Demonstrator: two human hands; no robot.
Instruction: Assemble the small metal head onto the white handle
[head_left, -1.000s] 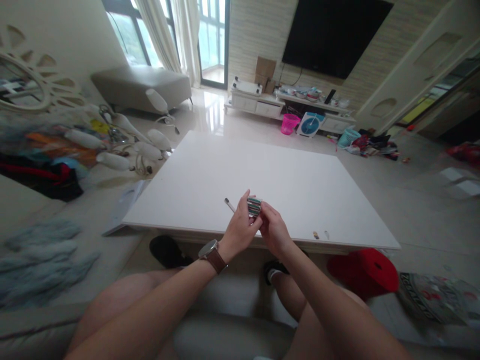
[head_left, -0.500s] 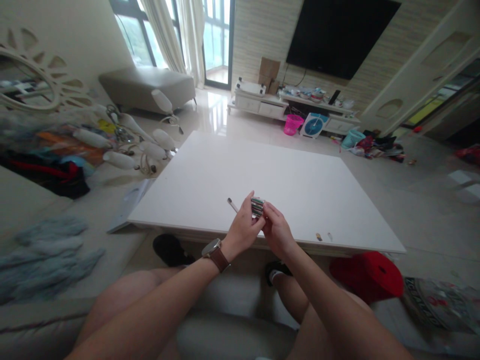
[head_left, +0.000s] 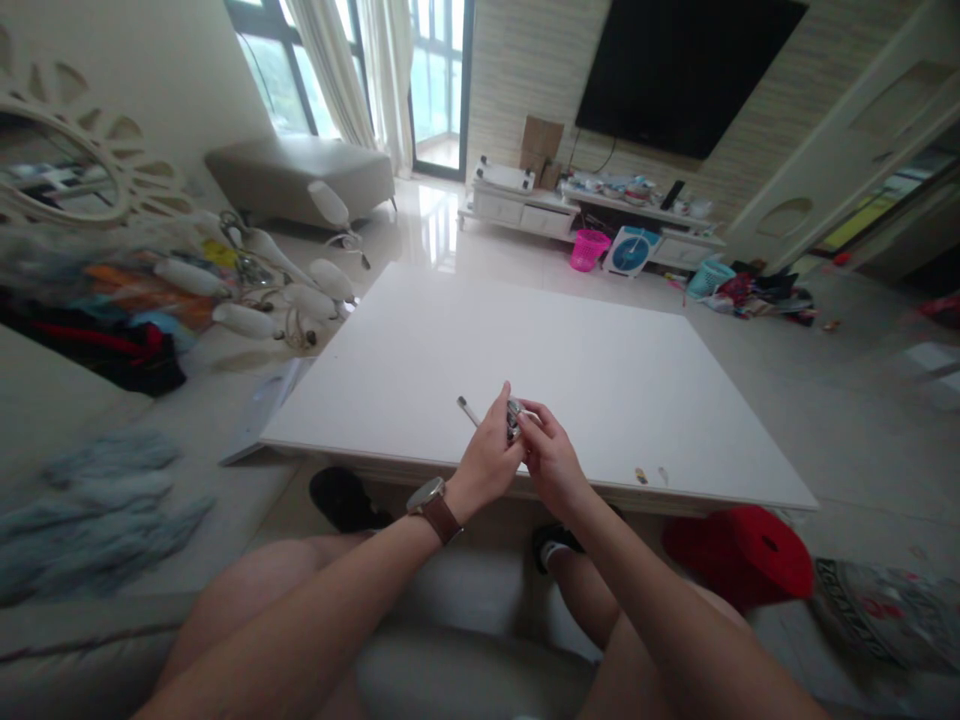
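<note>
Over the near edge of the white table [head_left: 510, 340], both hands meet around a small bundle of batteries [head_left: 512, 418]. My left hand [head_left: 489, 452], with a watch [head_left: 427, 497] on its wrist, grips the bundle from the left. From the right, my right hand [head_left: 551, 455] closes its thumb and fingers on the same bundle. Fingers hide most of the batteries, and only their shiny ends show. Just left of my left hand, a slim white stick with a dark tip [head_left: 469, 409] lies on the tabletop.
Two small pieces, one brown [head_left: 640, 476] and one pale [head_left: 663, 476], lie near the table's front edge. A red object [head_left: 750, 555] stands off the right front corner. White lamp shades [head_left: 247, 320] stand left of the table. My knees are below the near edge.
The bundle has turned in my hands, so its row of battery sides no longer faces up. My right fingers have shifted further over it. The view has moved slightly.
</note>
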